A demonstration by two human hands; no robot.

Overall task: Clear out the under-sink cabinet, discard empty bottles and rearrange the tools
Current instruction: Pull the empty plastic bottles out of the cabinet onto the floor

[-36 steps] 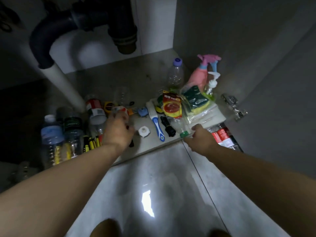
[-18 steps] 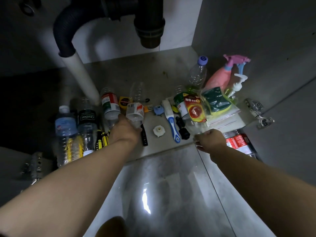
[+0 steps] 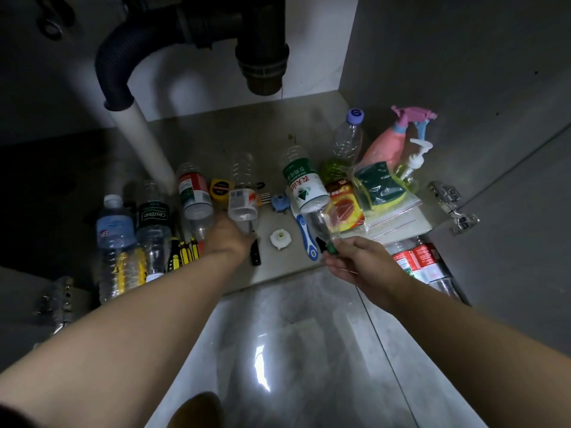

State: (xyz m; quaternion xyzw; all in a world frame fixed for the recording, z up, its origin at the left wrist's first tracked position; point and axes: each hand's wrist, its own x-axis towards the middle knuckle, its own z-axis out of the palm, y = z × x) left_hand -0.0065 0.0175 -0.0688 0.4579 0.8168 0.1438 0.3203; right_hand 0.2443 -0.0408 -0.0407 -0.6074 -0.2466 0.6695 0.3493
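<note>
Just tipped the green-label bottle (image 3: 306, 186) up off the cabinet floor (image 3: 216, 140) at its front edge, cap pinched in the right hand (image 3: 355, 261); grips the white-label bottle (image 3: 242, 200) by its neck in the left hand (image 3: 228, 239). Probably both for discard.

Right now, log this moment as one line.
step: bottle removal | left hand: holds white-label bottle | right hand: grips green-label bottle at neck | both look empty

Bottles (image 3: 197, 199) across front; drainpipe (image 3: 262, 57) overhead
</note>
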